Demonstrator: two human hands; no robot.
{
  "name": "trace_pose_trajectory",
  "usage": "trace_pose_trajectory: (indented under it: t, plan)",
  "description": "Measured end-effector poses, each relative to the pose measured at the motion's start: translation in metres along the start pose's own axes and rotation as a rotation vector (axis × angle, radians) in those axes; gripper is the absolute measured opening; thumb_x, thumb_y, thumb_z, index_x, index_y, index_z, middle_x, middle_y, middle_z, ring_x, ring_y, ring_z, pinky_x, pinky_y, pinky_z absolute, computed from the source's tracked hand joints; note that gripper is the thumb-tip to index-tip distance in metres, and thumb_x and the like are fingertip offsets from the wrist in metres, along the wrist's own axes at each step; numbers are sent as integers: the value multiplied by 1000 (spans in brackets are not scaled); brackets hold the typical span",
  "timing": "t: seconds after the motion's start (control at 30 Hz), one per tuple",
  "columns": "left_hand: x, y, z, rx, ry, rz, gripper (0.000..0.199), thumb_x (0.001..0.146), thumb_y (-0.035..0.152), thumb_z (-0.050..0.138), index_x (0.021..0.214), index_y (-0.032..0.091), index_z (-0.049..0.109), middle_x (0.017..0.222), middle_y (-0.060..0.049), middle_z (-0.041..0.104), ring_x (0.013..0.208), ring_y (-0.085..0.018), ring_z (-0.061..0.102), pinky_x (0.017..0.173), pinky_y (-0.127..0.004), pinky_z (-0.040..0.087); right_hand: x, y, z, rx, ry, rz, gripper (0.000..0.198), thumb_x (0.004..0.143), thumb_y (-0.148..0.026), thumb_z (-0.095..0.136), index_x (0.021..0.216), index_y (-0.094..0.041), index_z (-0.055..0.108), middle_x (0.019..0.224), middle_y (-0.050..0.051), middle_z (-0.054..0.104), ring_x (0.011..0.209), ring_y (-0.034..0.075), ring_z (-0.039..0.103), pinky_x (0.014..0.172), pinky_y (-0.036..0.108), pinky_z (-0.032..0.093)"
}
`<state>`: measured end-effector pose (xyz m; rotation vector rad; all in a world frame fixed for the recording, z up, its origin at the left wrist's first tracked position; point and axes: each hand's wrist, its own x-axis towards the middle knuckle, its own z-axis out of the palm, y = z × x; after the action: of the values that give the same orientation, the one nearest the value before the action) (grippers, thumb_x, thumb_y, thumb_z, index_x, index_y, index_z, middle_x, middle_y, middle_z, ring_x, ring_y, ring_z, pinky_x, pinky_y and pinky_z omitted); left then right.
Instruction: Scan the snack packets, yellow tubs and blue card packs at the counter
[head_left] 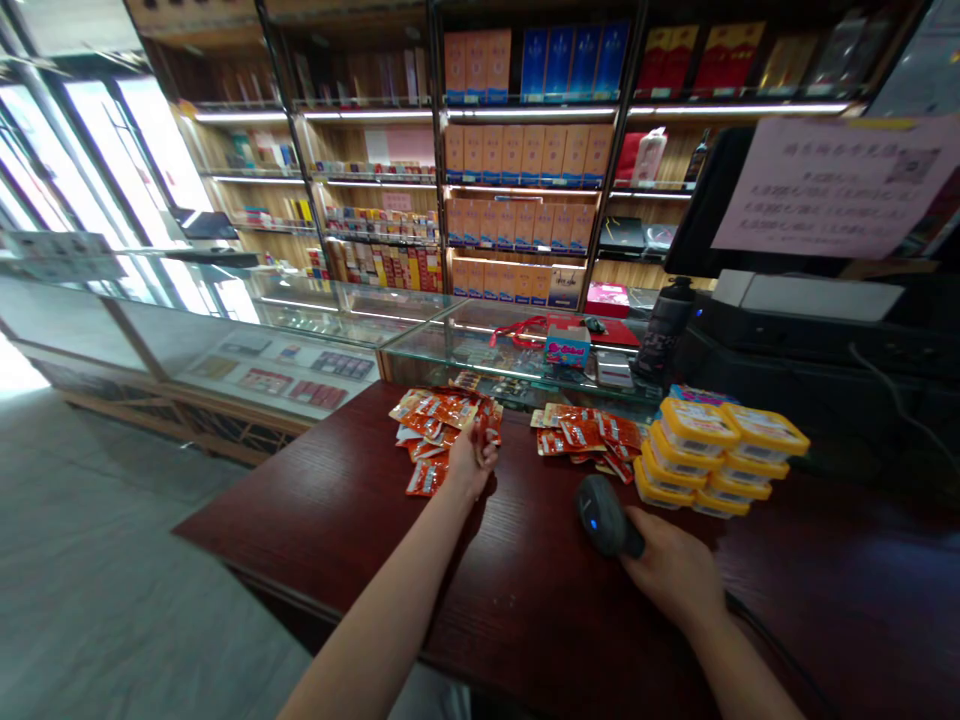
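Orange packets (442, 412) lie in 2 heaps on the counter (337, 520), I'm pinching some in my left hand (472, 462), right hand (675, 565) wrapped round the scanner (598, 515), best aimed squarely and held steady

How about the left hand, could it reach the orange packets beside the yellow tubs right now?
Probably yes. Between the left hand and those orange packets beside the yellow tubs, I see only bare tabletop. The right hand and its scanner are nearer the wearer, seemingly out of the way.
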<state>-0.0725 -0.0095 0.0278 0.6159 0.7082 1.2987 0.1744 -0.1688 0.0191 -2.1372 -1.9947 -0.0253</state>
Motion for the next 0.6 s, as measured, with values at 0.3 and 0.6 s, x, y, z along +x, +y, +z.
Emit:
trace_pose_trajectory:
  t: [0.3,0.6]
  plan:
    - [-1,3,1,28,-55,64,36,81,49,59,94,15,64,87,-9,68,77,-17,64,72,-32,53,0,-4,-4,26,-36,24,25,83,-23,52,106,-22,63,105,5,70,86,21,66,67,28,40]
    - [4,-10,-5,343,57,569,44,65,49,76,89,13,68,88,-6,71,80,-20,64,80,-34,50,11,-31,-12,540,-53,-48,32,76,-37,62,104,-23,66,96,6,74,92,26,67,75,31,48]
